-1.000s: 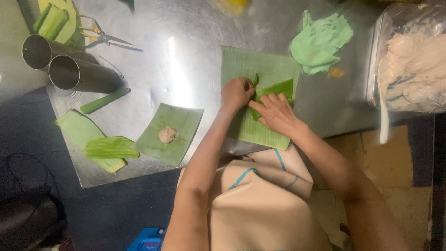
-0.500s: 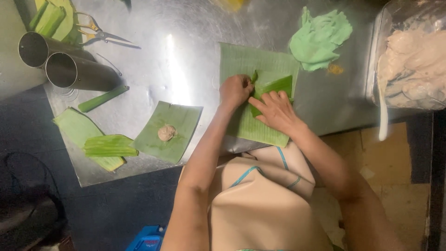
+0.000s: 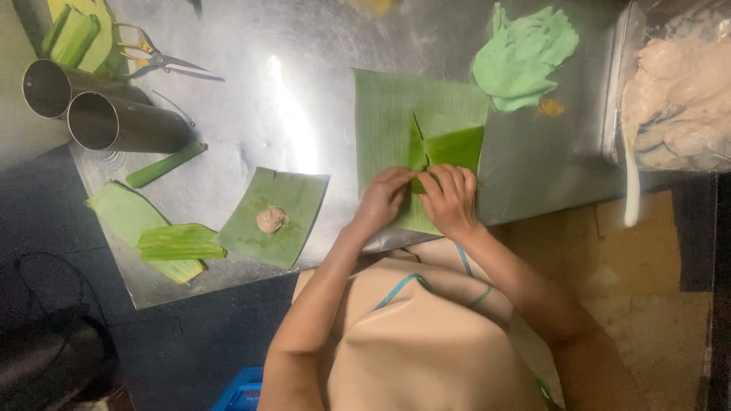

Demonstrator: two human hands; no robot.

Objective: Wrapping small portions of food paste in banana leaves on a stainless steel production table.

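A large banana leaf sheet [image 3: 396, 114] lies flat on the metal table [image 3: 259, 114]. On it sits a darker folded leaf piece [image 3: 453, 144] with one flap standing up. My left hand [image 3: 383, 199] and my right hand [image 3: 449, 199] meet at its near edge, fingers pinching the fold between them. Whatever is inside the fold is hidden by the fingers.
A smaller leaf [image 3: 276, 215] with a lump of filling [image 3: 270, 219] lies left of my hands. Folded leaf strips [image 3: 179, 242], two metal cups [image 3: 99, 106], scissors [image 3: 156, 59], pale green dough [image 3: 525, 55] and a tub of whitish filling [image 3: 678, 99] with a white spoon [image 3: 630, 179].
Both hands have slid toward the near edge of the leaf and come together. The folded piece shows more of its flap than before.
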